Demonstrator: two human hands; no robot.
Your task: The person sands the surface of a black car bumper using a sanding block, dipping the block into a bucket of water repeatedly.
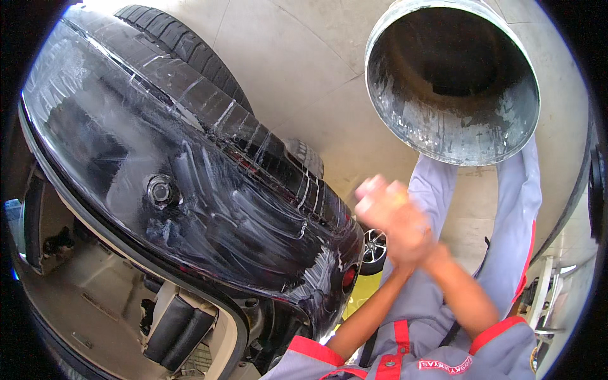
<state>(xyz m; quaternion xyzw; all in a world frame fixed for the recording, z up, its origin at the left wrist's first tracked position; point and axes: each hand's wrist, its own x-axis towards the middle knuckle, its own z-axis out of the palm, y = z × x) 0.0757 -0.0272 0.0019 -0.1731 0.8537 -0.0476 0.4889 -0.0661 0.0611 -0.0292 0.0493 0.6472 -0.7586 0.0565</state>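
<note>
A person's two hands, blurred, come together before a gray, red-trimmed uniform; whether they are open, closed or gripping anything cannot be told. Just to their left is a black car body streaked with whitish smears. A large round drum gapes farther ahead, near a tire.

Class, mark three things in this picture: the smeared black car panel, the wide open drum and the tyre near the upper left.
Black car panel (218, 202): head view, on its smeared middle.
Drum (453, 136): head view, on its inner wall.
Tyre (191, 52): head view, on its tread.
</note>
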